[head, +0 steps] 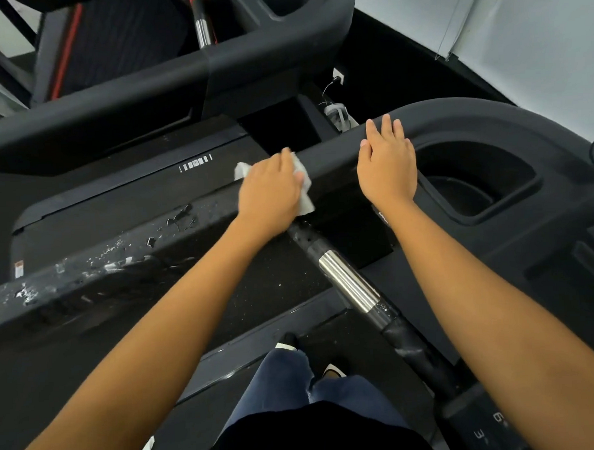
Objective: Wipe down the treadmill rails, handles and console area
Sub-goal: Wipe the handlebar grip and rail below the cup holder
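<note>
Hands, 2 — left hand [270,188] curled over 1 white wipe [306,202] on 1 rail [333,158], right hand [386,168] flat

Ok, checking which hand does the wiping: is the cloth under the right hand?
No, the left hand holds the cloth on the rail; the right hand rests there bare.

The console panel [477,417] shows the numerals 6 and 3; nothing else is legible.
</note>
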{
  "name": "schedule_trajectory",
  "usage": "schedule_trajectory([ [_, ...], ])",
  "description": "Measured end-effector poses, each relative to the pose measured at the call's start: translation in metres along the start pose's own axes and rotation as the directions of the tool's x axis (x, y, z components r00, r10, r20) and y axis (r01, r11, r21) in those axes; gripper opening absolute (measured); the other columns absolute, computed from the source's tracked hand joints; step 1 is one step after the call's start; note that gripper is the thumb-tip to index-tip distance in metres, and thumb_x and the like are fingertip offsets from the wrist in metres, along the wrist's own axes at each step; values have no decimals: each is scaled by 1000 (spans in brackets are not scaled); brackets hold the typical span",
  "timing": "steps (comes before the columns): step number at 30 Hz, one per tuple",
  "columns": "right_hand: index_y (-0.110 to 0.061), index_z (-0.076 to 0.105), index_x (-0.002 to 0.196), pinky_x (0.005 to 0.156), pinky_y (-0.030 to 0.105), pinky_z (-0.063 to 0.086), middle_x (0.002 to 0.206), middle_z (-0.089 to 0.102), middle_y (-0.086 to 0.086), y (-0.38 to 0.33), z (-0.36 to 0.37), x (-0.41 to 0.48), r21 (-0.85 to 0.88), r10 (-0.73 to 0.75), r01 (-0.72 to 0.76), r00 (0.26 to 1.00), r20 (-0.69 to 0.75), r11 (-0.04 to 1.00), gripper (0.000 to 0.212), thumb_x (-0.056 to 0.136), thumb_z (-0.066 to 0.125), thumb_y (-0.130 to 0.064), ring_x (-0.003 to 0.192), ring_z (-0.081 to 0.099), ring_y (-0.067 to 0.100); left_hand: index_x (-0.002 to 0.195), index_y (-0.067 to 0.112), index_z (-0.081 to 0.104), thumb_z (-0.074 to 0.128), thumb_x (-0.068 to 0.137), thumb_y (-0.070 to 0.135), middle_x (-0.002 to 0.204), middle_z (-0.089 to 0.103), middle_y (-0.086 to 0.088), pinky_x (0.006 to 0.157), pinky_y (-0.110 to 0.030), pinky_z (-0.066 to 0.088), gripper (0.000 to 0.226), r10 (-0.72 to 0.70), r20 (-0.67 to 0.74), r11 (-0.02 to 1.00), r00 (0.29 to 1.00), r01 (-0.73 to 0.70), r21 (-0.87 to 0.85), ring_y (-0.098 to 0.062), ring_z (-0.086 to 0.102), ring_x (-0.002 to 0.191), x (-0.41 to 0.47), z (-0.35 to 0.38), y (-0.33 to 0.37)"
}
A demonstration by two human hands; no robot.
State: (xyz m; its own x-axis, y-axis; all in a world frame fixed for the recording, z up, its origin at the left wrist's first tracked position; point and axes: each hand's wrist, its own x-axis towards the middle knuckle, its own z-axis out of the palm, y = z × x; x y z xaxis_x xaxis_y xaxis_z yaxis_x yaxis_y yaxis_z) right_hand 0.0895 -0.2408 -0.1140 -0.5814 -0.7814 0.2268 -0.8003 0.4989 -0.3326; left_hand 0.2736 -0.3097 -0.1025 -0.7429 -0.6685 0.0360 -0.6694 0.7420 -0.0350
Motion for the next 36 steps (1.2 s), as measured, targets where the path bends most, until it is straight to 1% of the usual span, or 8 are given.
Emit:
schedule_trajectory([
  [2, -14, 31, 150, 118, 44, 17, 159, 23, 12, 0, -1, 0, 6, -3, 3, 1000, 0, 1000, 48, 104, 26, -27, 148, 15, 27, 141, -8, 32, 31, 99, 24, 134, 48, -22, 98, -41, 40, 52, 15, -50, 999, 999, -16, -31, -34, 51, 116, 15, 4, 18],
  [5, -14, 31, 150, 119, 43, 16, 159, 21, 12, 3, -3, 0, 29, -11, 10, 1000, 23, 1000, 47, 105, 26, -27, 148, 14, 27, 144, -4, 30, 12, 97, 34, 135, 49, -16, 103, -38, 39, 63, 9, -84, 993, 996, -19, -115, -29, 50, 120, 10, 3, 17],
  [11, -15, 28, 151, 120, 43, 15, 160, 18, 11, 5, -8, -1, 53, -11, 7, 997, 76, 999, 47, 105, 28, -25, 149, 11, 27, 143, -3, 31, 29, 99, 26, 144, 40, -17, 110, -44, 34, 53, 9, -139, 997, 990, -20, -80, -33, 38, 131, -59, 12, -43],
  [19, -15, 22, 153, 121, 43, 11, 161, 12, 12, -22, -3, -12, 8, 167, -169, 983, 75, 986, 50, 105, 27, -27, 149, 7, 28, 145, -5, 27, 21, 99, 29, 142, 42, -22, 112, -45, 30, 57, 8, -22, 994, 1000, -10, -107, -36, 38, 133, -54, 5, -60],
  [22, -15, 19, 154, 120, 42, 8, 162, 6, 13, -38, -1, -25, 59, 213, -220, 971, 105, 974, 51, 105, 28, -28, 149, 5, 28, 147, -6, 20, 9, 99, 27, 140, 45, -22, 103, -44, 34, 59, 72, 40, 992, 997, -67, -106, -35, 47, 123, -14, -3, -37],
  [25, -16, 18, 154, 120, 42, 6, 162, 3, 14, -49, -5, -43, 149, 242, -261, 961, 137, 954, 51, 105, 30, -27, 149, 1, 28, 148, -5, 16, 21, 105, 24, 140, 45, -20, 100, -41, 36, 52, 124, 49, 985, 991, -118, -125, -35, 50, 121, 8, -4, -24],
  [31, -22, 25, 152, 119, 37, 10, 163, 3, 5, -60, -24, -92, 397, 365, -373, 926, 99, 838, 49, 105, 34, -27, 150, -2, 20, 135, -8, 38, 18, 99, 14, 136, 42, -25, 106, -44, 33, 47, 456, -105, 890, 884, -456, 20, -38, 41, 123, -31, 9, -47],
  [36, -18, 32, 150, 107, 16, 10, 160, 18, 7, -51, -36, -142, 511, 517, -463, 855, 42, 724, 47, 104, 37, -24, 149, 10, 17, 115, 2, 52, 26, 99, 16, 116, 53, -12, 92, -45, 39, 34, 526, -280, 758, 803, -592, -273, -30, 50, 105, -52, 4, -22],
])
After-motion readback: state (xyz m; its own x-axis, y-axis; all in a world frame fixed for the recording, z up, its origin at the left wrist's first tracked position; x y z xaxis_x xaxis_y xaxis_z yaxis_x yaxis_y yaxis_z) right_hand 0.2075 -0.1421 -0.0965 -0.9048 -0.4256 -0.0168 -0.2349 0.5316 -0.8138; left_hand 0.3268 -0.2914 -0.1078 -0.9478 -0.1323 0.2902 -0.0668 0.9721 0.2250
